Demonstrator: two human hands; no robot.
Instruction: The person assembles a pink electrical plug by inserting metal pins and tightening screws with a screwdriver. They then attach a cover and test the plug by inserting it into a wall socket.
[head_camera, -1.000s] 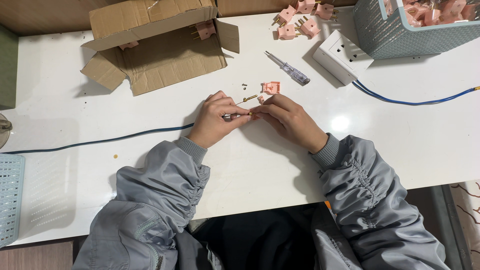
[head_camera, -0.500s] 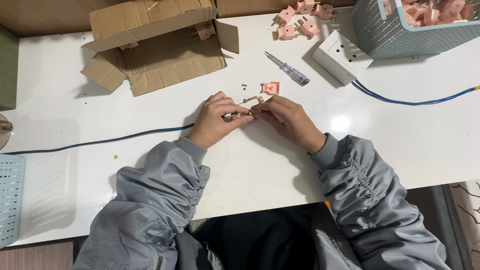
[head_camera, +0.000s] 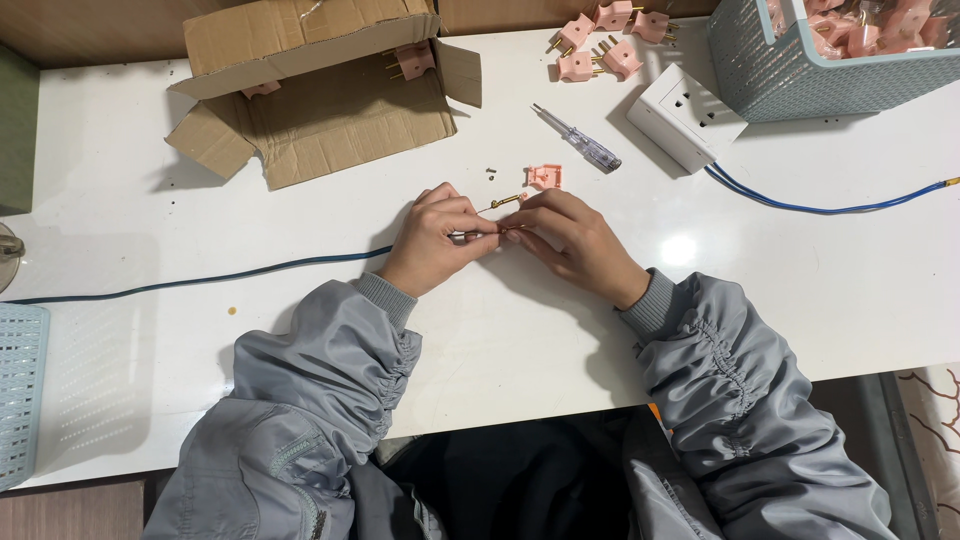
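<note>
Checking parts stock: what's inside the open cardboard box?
One pink plug with brass pins lies inside the cardboard box, and another pink piece peeks out under the flap. Anything deeper is covered.

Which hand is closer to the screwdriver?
Right. The right hand sits just below the screwdriver; the left hand is farther off to its lower left.

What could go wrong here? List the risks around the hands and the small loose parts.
The tiny screws lie loose on the white table and could roll away. The brass prong at the fingertips of the left hand and right hand may slip. A sleeve could snag the dark cable.
</note>
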